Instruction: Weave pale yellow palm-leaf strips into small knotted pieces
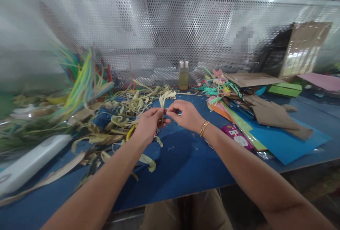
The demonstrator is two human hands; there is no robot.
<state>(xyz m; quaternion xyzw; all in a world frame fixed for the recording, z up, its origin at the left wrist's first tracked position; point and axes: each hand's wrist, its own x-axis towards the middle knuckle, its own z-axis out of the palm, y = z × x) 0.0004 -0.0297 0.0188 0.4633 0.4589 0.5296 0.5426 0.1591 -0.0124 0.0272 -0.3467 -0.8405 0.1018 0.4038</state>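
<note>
Both of my hands meet above the middle of the blue table. My left hand point(151, 122) is closed on the base of a pale dried-husk flower point(166, 97), whose strips fan out upward from the fingers. Thumb and fingers of my right hand point(184, 114) pinch together right beside that base; what lies between them, perhaps a thin strand, is too small to make out. A gold bracelet point(204, 129) circles my right wrist. Loose dried husk strips point(130, 106) lie heaped just left of and behind my left hand.
A perforated metal panel point(127, 35) closes off the back, with a glass bottle point(183, 76) before it. Colourful strips point(82, 81) and a white case-like object point(34, 162) stand left. Right are blue paper point(289, 145), cardboard point(273, 116), scissors point(240, 107) and a purple packet point(236, 137).
</note>
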